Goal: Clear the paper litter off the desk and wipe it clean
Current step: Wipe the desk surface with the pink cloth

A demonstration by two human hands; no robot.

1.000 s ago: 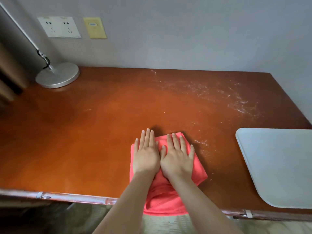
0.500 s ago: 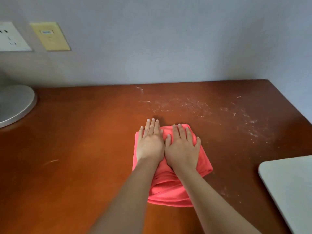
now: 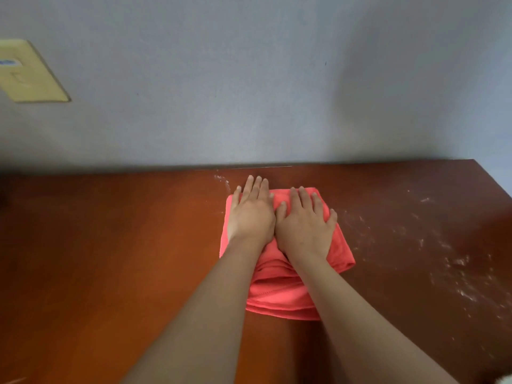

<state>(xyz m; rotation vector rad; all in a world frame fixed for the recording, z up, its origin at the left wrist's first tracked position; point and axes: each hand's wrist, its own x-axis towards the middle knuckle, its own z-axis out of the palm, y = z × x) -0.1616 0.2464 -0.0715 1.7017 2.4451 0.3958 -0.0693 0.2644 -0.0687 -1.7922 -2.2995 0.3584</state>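
Item: folded coral-red cloth point(image 3: 279, 295), lying flat on the brown wooden desk point(image 3: 110, 259) near its back edge, its near folds trailing toward the viewer between the two forearms. Left hand point(image 3: 250, 214) is pressing flat on the cloth's left part, fingers straight and together, fingertips reaching past the cloth onto bare wood. Right hand point(image 3: 304, 223) is pressing flat beside it, touching the left, fingers slightly spread, gripping nothing. White dusty residue point(image 3: 454, 261) is streaking the desk right of the cloth, with a small patch point(image 3: 221, 180) just left of the left fingertips. A grey-blue wall point(image 3: 249, 92) is backing the desk, bearing a yellowish plate point(image 3: 27, 76) at upper left.
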